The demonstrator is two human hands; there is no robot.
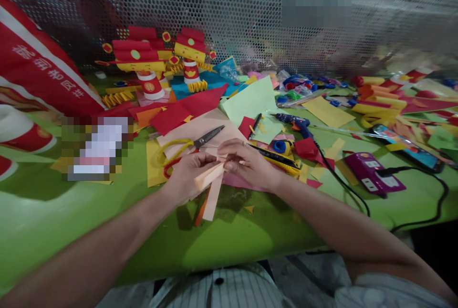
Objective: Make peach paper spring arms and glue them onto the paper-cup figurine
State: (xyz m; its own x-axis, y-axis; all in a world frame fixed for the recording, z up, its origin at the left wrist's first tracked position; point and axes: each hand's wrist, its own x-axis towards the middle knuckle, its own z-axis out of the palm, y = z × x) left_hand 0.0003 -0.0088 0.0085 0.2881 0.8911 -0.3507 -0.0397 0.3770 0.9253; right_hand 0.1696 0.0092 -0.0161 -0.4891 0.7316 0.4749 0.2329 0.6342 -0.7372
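Near the table's front edge, my left hand (189,174) and my right hand (248,162) meet, both closed on pale peach paper strips (213,198). The strips cross where the fingers pinch them, and one hangs down toward me. An orange strip (202,210) shows behind the hanging one; I cannot tell if it is joined to it. Just beyond my left hand lie scissors (203,140) with yellow and red handles, their blades pointing away to the right. A black and yellow tool (279,157), perhaps a cutter, lies partly hidden behind my right hand.
Paper figures (148,86) with red hats stand at the back left. A blue glue gun (295,121) and a purple power strip (374,173) with cords lie to the right, beside a phone (408,145). Paper cups (26,131) sit at left. Green and red sheets cover the middle.
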